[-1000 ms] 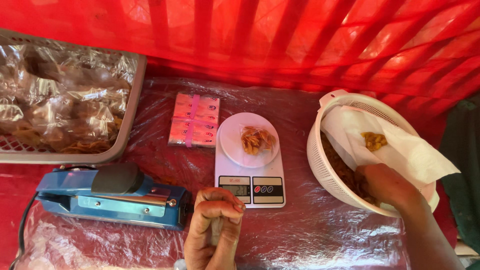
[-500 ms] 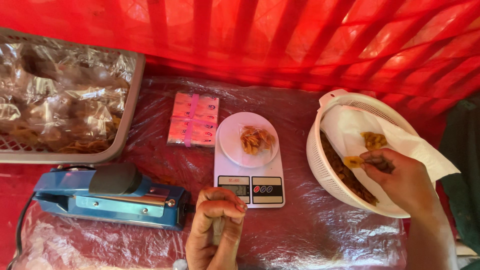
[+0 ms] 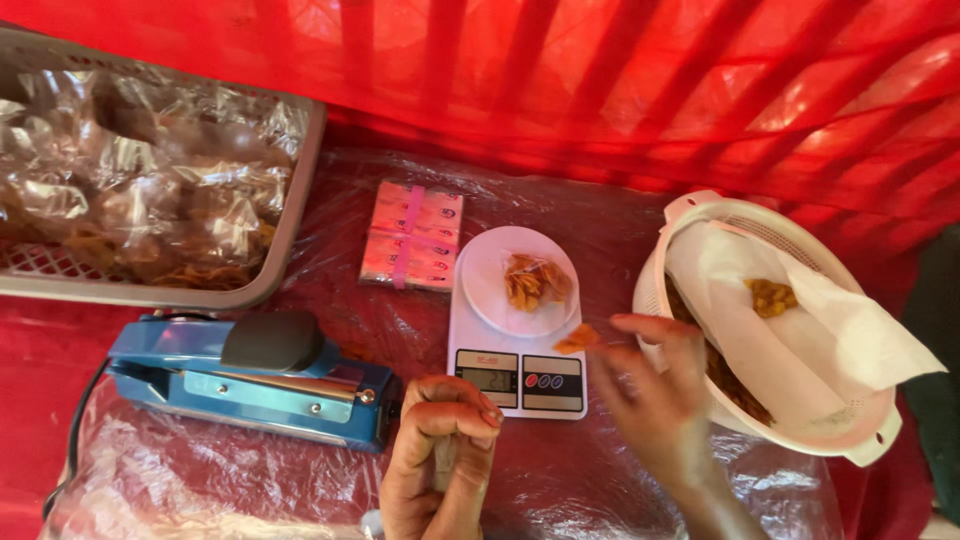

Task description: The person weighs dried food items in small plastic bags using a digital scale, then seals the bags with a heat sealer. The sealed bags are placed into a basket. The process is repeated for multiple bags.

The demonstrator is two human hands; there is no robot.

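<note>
— Where is your right hand (image 3: 655, 395)?

— It's beside the white kitchen scale (image 3: 517, 325), fingers pinched on an orange chip (image 3: 578, 339) held over the scale's right edge, just off the round plate.

— And your left hand (image 3: 440, 460)?

— At the near edge of the tabletop (image 3: 600, 480), clenched around something thin; the view is too blurred for you to tell what.

— What surrounds them?

— More chips (image 3: 535, 283) lie on the plate. The paper-lined white colander (image 3: 780, 330) sits at the right edge, the blue heat sealer (image 3: 255, 380) left.
</note>
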